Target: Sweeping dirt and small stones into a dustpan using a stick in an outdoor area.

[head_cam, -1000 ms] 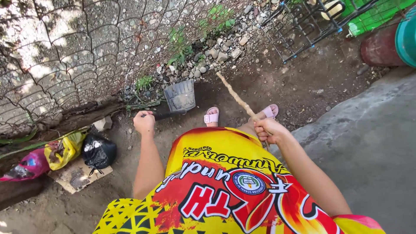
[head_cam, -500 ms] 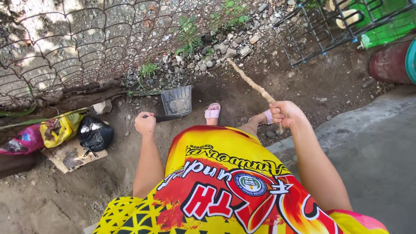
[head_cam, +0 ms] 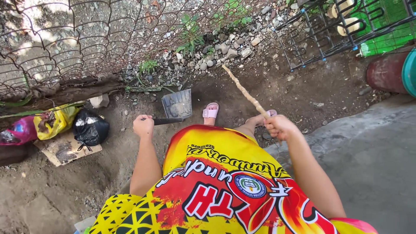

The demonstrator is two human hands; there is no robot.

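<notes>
My left hand [head_cam: 143,126] is closed around the dark handle of a grey dustpan [head_cam: 177,104], whose scoop rests on the dirt just ahead of my left foot. My right hand [head_cam: 279,126] grips a long pale wooden stick [head_cam: 243,91] that slants up and to the left toward a strip of pebbles. Both my feet wear pink sandals [head_cam: 211,112] and stand on brown soil. My bright yellow and red shirt fills the lower middle of the view.
A rusty wire mesh fence [head_cam: 82,39] runs along the top left, with small green weeds and pebbles [head_cam: 225,47] at its base. Yellow, black and pink plastic bags [head_cam: 89,126] lie on cardboard at left. A black metal rack [head_cam: 329,34] stands top right; a concrete slab [head_cam: 372,160] lies right.
The view has shifted right and down a little. My right hand has moved right with the stick, whose far end now points nearer the pebbles. My left hand keeps its hold on the dustpan.
</notes>
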